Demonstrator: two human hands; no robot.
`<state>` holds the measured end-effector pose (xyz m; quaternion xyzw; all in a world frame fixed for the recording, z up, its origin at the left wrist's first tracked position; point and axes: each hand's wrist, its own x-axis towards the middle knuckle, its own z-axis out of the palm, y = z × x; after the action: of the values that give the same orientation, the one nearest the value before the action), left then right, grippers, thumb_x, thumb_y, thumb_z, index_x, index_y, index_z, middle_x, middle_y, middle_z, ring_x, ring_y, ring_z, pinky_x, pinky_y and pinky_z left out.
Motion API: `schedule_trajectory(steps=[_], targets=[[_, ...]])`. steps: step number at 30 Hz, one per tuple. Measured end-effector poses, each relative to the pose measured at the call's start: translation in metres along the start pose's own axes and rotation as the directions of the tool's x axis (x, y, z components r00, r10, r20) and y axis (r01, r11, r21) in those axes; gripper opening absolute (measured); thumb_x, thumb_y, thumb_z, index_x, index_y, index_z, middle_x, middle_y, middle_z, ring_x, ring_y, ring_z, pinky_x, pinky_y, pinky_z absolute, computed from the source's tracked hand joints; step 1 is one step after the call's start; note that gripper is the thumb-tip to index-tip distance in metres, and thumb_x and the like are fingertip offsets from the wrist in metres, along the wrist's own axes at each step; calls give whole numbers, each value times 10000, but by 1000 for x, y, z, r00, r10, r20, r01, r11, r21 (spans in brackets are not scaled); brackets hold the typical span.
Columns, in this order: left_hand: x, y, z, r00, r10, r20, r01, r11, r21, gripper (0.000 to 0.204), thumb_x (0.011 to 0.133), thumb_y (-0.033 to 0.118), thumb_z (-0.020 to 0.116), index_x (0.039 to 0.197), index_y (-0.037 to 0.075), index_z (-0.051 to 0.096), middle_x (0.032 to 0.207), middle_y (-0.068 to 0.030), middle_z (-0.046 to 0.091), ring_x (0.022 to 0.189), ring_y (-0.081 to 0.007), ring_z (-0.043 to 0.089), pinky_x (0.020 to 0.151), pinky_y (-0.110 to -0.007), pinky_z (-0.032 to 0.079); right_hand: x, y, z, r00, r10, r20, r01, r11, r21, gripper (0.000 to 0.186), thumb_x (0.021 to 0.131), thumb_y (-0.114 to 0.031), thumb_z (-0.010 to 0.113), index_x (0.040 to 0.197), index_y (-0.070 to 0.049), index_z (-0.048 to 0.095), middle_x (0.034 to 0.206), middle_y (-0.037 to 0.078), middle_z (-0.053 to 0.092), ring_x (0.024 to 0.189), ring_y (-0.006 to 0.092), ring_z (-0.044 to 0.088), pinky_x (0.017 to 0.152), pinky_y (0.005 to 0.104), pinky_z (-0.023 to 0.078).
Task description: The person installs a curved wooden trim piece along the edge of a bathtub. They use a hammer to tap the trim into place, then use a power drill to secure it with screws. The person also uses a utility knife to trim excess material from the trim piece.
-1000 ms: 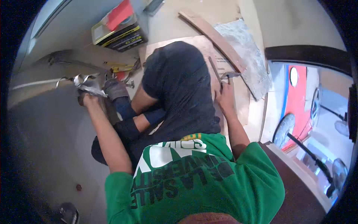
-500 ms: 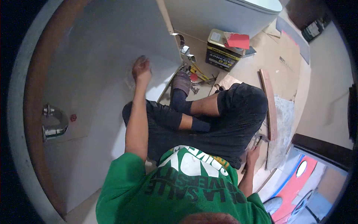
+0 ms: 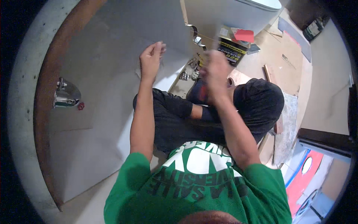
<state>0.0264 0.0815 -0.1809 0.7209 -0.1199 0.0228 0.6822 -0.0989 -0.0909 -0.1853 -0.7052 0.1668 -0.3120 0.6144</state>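
My left hand [image 3: 151,58] is raised in front of the large grey-white panel [image 3: 108,74], thumb and fingers pinched together. What they hold, if anything, is too small to make out. To its right my right hand [image 3: 217,71] is closed and smeared by motion, above my crossed legs. It appears to grip a hammer, of which only a blurred streak shows above the fist. Below and between the hands, metal tools and fittings [image 3: 185,75] lie on the floor beside the panel's lower edge.
Beyond my right hand stands a black and yellow adhesive can [image 3: 231,50] with a red piece on top. A white toilet [image 3: 246,13] is behind it. A wooden strip [image 3: 269,74] lies to the right. A chrome fixture [image 3: 67,95] projects at the left.
My right hand has swung up from the floor at the right, where it gripped a hammer, to the middle. My left hand has shifted slightly right. The view has turned somewhat.
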Motion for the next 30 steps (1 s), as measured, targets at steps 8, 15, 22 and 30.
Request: schedule_trajectory(steps=[8, 15, 22, 30], targets=[[41, 44, 23, 971, 101, 218, -176, 916, 360, 431, 798, 301, 750, 1048, -40, 671, 888, -129, 706, 766, -151, 645, 696, -282, 510, -1, -2, 160, 985, 122, -118, -76, 939, 337, 290, 1000, -287, 384, 954, -8, 449, 753, 151, 545, 628, 274, 568, 583, 447, 456], [40, 52, 23, 978, -4, 209, -110, 843, 527, 314, 752, 226, 746, 944, -19, 709, 761, -138, 702, 661, -166, 641, 657, -290, 508, -9, -15, 150, 983, 181, 28, -179, 925, 335, 279, 904, -234, 538, 967, 24, 452, 857, 193, 597, 810, 315, 605, 698, 422, 456], [56, 21, 34, 970, 67, 235, -182, 843, 507, 288, 794, 229, 728, 941, -18, 716, 743, -64, 695, 616, -79, 564, 571, -234, 455, 6, 13, 158, 998, -36, -54, 45, 983, 178, 249, 920, -197, 490, 993, 22, 395, 878, 266, 605, 849, 436, 612, 682, 472, 449], [53, 24, 43, 970, 182, 160, -237, 856, 460, 242, 774, 220, 752, 849, -9, 723, 589, -6, 600, 513, -49, 484, 468, -242, 397, 10, 9, 150, 998, 13, -56, -1, 979, 205, 274, 935, -242, 483, 966, 25, 425, 827, 250, 590, 800, 415, 610, 666, 462, 448]])
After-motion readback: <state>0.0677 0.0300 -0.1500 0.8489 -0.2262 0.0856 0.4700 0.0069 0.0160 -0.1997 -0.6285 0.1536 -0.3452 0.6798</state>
